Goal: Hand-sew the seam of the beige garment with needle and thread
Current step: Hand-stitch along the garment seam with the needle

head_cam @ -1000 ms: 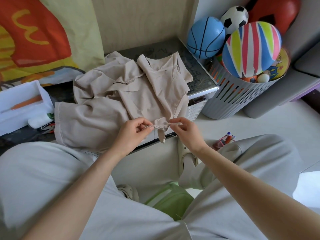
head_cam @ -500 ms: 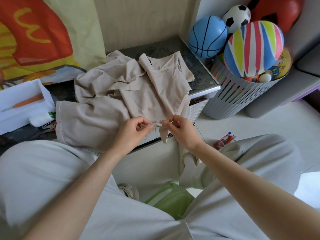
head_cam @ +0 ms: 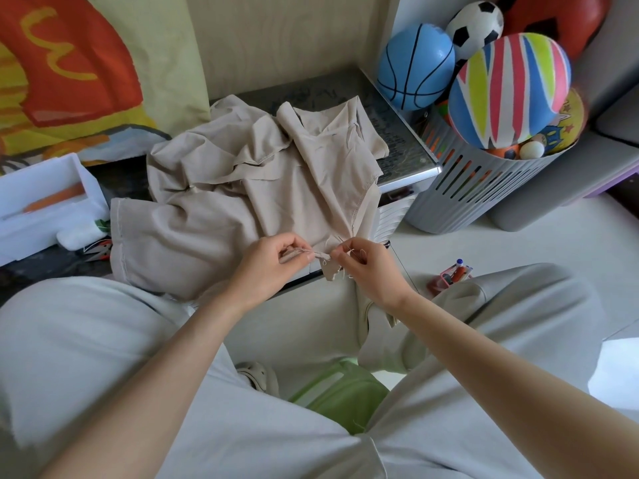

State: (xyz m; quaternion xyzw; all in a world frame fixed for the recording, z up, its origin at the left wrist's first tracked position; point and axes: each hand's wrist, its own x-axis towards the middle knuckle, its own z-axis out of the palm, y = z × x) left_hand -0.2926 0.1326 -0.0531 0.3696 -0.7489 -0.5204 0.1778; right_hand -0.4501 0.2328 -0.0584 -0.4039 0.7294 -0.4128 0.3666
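The left hand [head_cam: 273, 267] is closed in a pinch on the folded edge of the beige garment [head_cam: 221, 202], thumb on top, holding a short stretch of the seam [head_cam: 321, 255] taut. The right hand [head_cam: 371, 271] is closed too, its fingertips [head_cam: 340, 253] pinching right at the other end of that stretch. A pale thread [head_cam: 361, 252] loops over its knuckles. A thin dark sliver above the fingertips may be the needle [head_cam: 341, 240], but it is too small to be sure.

Compared with a second ago, the right hand has drawn in towards the left, so the gap of cloth between them is shorter, and the loop of thread now shows at the fingers. I judge this to be the start of a new stitch, with the needle being set into the seam rather than the thread pulled out long. The sewing looks to be under way, though how much of the seam is closed cannot be seen.

The rest of the garment lies crumpled on the dark worktop [head_cam: 404, 146], with the corner being sewn hanging off its near edge above the person's lap. A white box [head_cam: 45, 202] sits at the left of the worktop. A grey basket [head_cam: 484, 195] of balls stands on the floor to the right.
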